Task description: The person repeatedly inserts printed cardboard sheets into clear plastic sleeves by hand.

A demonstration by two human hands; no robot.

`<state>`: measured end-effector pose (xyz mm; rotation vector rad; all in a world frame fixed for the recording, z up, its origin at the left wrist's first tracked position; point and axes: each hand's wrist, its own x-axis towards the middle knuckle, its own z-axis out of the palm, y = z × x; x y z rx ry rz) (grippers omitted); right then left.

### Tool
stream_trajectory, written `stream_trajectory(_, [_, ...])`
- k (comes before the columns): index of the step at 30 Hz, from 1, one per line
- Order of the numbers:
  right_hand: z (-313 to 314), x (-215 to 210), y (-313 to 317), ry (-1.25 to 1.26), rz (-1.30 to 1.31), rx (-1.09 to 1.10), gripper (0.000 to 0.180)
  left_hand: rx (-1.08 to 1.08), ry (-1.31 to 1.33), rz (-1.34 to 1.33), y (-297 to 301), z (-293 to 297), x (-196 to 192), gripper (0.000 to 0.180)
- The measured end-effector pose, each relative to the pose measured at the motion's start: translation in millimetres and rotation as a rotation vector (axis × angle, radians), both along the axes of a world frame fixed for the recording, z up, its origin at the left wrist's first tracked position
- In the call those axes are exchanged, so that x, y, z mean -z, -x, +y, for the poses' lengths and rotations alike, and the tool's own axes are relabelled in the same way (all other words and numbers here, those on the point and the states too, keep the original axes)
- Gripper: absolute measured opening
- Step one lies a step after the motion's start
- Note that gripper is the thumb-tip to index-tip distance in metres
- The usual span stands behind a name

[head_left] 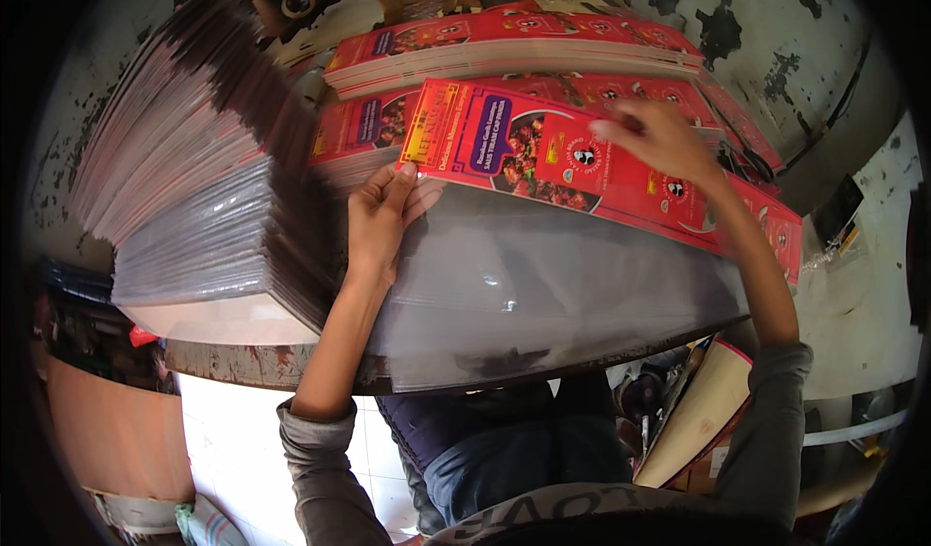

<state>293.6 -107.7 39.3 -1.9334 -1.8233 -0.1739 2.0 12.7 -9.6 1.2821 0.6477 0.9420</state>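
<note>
Where the head view looks down on the worktop, a long red printed strip slants across the middle, its far end low on the right and its near-left corner in the left hand. That hand pinches the corner, thumb on top and the other fingers beneath, presumably so the strip cannot swivel. The right hand is over the strip's middle, its fingers bent but blurred; I cannot tell whether they press on it, pinch it or hover just above. Clear plastic film lies between the strip and the worktop's front edge, probably kept there to be within easy reach of both hands. Behind, a stack of red printed pieces runs roughly alongside the strip, likely squared up for lifting one by one. At the left, a tall leaning pile of plastic-covered sheets stands beside the left forearm, apparently set aside to leave room.
</note>
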Motion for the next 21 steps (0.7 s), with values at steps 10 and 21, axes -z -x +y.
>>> stream_trajectory(10, [53.7, 18.8, 32.1, -0.201, -0.052, -0.125, 0.057, 0.304, 0.122, 0.031, 15.4, 0.8, -26.1, 0.06])
stream_trajectory(21, [47.7, 5.8, 24.3, -0.035, -0.115, -0.129, 0.051, 0.139, 0.123, 0.15, 5.1, 6.5, -13.2, 0.054])
